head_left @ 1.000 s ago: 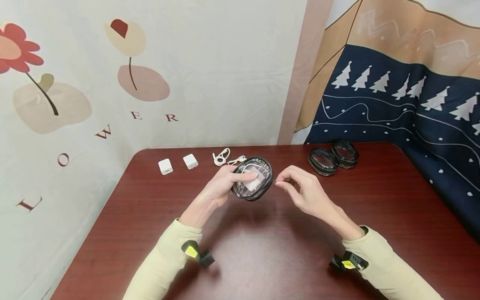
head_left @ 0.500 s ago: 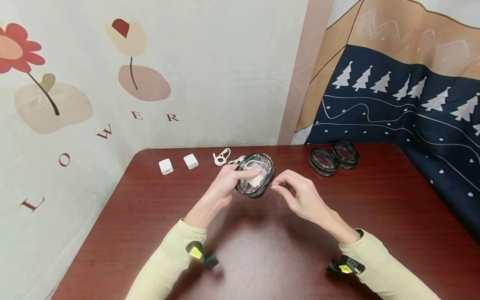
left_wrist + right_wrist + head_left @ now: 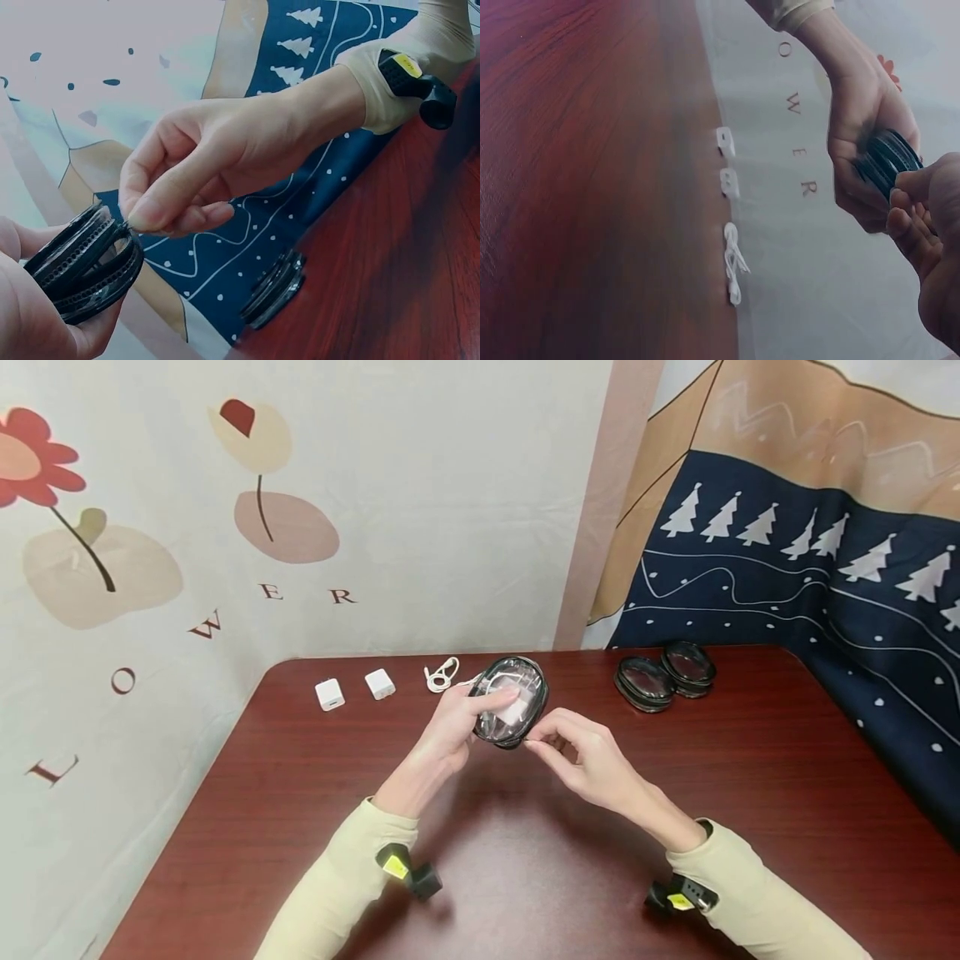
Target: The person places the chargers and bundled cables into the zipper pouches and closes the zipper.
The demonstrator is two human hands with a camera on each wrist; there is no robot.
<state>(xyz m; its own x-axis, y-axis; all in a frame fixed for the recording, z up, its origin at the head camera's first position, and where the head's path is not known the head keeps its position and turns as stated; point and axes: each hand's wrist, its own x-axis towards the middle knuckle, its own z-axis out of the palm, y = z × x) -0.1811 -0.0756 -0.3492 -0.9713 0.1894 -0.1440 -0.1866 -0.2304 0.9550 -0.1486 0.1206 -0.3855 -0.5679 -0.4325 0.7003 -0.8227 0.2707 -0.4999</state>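
Note:
My left hand (image 3: 448, 731) grips a small oval clear pouch (image 3: 528, 672) with black trim, thumb across its front and fingers behind. Through the clear face show a white block (image 3: 513, 710) and part of a white cable. My right hand (image 3: 588, 760) pinches at the zip on the pouch's lower right edge with thumb and forefinger; the zip pull is mostly covered by the fingertips. From the left wrist, the pouch (image 3: 94, 262) appears edge-on, its toothed zip tracks parted on the near side of the right fingertips (image 3: 146, 216). The pouch is held above the table.
Two white charger plugs (image 3: 329, 694) (image 3: 380, 684) lie at the back left of the dark red table (image 3: 300, 793). A coiled white cable (image 3: 441, 675) is beside them, with another partly behind the pouch. Two more black-trimmed pouches (image 3: 645, 683) (image 3: 688, 667) lie at the back right, by the curtain.
My right hand has moved left and down with the zip, round the pouch's edge. The left hand has shifted slightly right and up, still holding the pouch.

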